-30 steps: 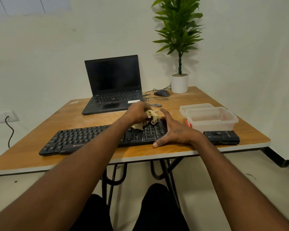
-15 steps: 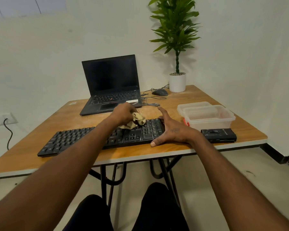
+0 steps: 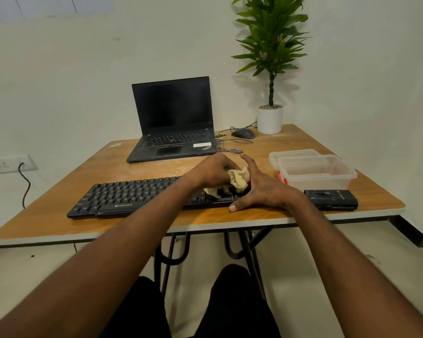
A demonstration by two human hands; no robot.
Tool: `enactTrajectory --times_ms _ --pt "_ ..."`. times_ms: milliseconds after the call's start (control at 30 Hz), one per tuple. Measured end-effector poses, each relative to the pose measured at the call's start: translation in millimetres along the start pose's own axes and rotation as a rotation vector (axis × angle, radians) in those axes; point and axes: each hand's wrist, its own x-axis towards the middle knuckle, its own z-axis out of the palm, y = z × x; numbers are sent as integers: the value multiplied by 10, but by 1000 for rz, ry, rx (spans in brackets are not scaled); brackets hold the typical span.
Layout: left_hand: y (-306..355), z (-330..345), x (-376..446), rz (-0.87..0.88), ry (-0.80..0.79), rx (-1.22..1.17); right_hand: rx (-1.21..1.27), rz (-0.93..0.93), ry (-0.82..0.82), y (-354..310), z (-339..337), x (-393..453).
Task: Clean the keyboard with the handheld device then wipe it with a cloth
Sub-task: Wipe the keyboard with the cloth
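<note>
Left hand [image 3: 214,170] squeezes the cloth [image 3: 237,178] on the right end of the keyboard [image 3: 122,198] near the table's [image 3: 137,223] front edge, right hand [image 3: 261,191] flat beside it; rubbing hard could pop keys off.

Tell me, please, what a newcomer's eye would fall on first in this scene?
Probably the two hands meeting at the right end of the black keyboard: the left hand grips a crumpled beige cloth on the keys, while the right hand braces that end. Behind them, an open laptop and a tall potted plant.
</note>
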Motion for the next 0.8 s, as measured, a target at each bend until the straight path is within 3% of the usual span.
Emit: enactTrajectory --times_ms 233,567,800 --pt "-311 -121 -301 -46 49 25 -11 -2 18 7 -6 2" --pt "63 106 -186 47 64 1 -3 -12 -7 -10 -12 -5" --pt "-201 -101 -398 -32 44 44 -5 -17 -1 15 -9 32"
